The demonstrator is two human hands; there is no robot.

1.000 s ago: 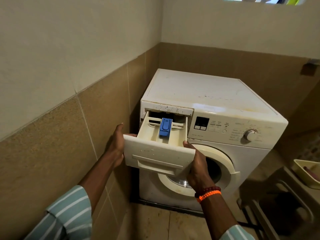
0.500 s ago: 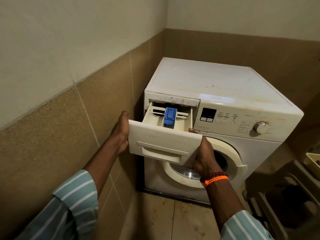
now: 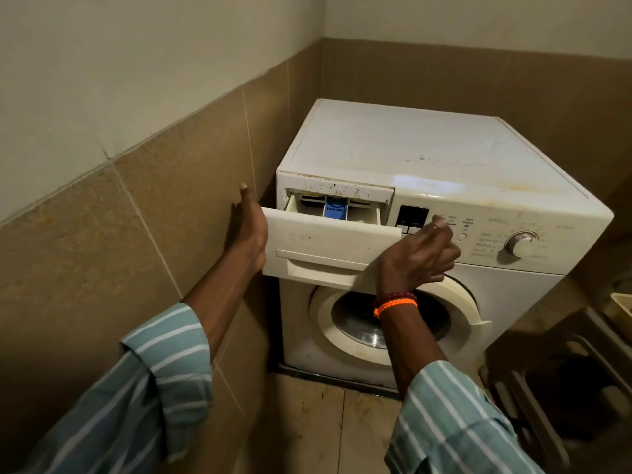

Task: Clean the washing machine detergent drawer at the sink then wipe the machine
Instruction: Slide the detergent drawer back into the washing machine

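Observation:
The white washing machine (image 3: 410, 148) stands in the tiled corner. Its cream detergent drawer (image 3: 328, 241) sticks partway out of the slot at the top left, and a blue insert (image 3: 336, 210) shows inside it. My left hand (image 3: 249, 230) lies flat against the left end of the drawer front, fingers pointing up. My right hand (image 3: 417, 258) grips the right end, fingers over the control panel edge. The drawer is held between both hands. No sink is in view.
The tiled wall (image 3: 136, 234) runs close along the machine's left side. The round door (image 3: 458, 302) sits below the drawer and a dial (image 3: 519, 242) to the right. A dark rack (image 3: 564, 378) and a cream basket (image 3: 620, 309) stand on the right.
The drawer has slid back into the machine, from far out to only partly out. Both hands moved forward with it, and my left fingers straightened.

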